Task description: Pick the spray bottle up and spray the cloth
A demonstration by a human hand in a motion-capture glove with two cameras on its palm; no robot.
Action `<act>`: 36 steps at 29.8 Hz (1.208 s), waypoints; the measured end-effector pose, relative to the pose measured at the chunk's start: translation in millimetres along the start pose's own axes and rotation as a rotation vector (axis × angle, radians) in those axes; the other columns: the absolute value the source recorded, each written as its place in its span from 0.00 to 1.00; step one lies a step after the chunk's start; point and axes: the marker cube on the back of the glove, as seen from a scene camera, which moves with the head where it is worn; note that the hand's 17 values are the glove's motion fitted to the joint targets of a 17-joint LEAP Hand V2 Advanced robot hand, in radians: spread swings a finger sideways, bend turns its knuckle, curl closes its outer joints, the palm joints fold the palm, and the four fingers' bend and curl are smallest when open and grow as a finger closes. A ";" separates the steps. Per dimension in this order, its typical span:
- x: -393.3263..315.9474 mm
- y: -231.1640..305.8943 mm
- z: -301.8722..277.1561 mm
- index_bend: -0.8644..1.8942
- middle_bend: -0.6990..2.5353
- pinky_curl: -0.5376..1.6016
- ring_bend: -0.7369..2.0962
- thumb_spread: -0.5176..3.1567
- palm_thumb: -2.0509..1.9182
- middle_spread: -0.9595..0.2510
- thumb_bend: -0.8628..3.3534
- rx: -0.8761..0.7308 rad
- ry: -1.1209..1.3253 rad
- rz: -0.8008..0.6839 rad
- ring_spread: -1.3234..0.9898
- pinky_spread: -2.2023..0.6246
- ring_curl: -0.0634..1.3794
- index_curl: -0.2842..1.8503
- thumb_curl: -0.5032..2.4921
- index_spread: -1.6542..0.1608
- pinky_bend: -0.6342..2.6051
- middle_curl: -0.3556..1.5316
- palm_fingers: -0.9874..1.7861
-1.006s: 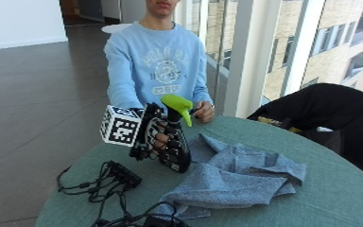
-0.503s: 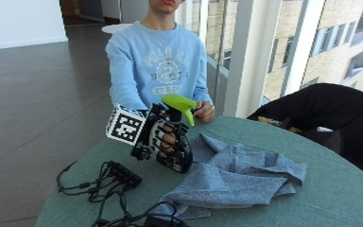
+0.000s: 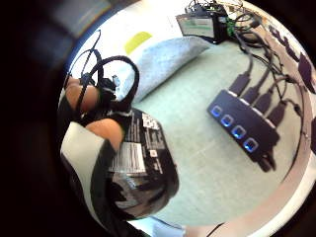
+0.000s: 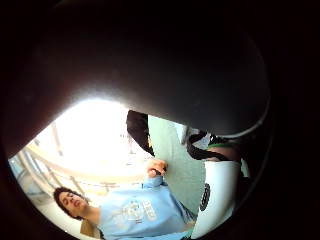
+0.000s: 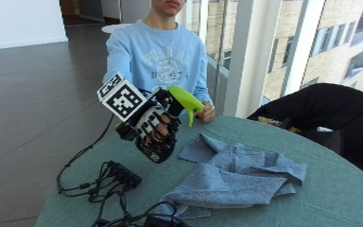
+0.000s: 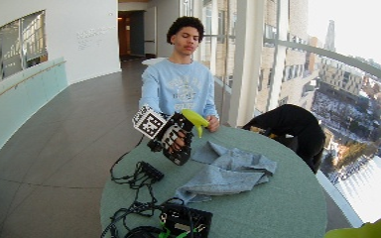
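Gloved right hand (image 5: pixel 153 130) grips tilted spray bottle (image 5: pixel 169 123), nozzle toward cloth (image 5: pixel 235 177)

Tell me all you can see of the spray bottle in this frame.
The spray bottle has a dark, glossy body with a printed label and a lime-green trigger head. The gloved right hand grips its body, fingers curled round it, holding it clear above the green table, tilted, with the head uppermost and its nozzle pointing over the crumpled grey cloth. Only the hand touches it. Its contents cannot be seen.

The hands (image 5: pixel 156 130) hide most of the spray bottle's (image 5: pixel 183 99) dark body.
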 end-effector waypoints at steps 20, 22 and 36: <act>-27.4 -17.0 -15.9 0.35 0.28 0.42 0.43 0.37 0.77 0.70 0.20 -0.259 0.286 0.129 0.54 0.81 0.30 0.26 0.35 0.76 0.30 0.41 0.75; -27.8 -16.8 -15.2 0.35 0.28 0.42 0.43 0.37 0.77 0.70 0.20 -0.265 0.293 0.131 0.54 0.81 0.30 0.26 0.35 0.76 0.30 0.42 0.75; -30.8 -15.0 -22.1 0.35 0.28 0.42 0.43 0.37 0.77 0.70 0.20 -0.269 0.313 0.131 0.54 0.81 0.30 0.26 0.36 0.76 0.30 0.42 0.75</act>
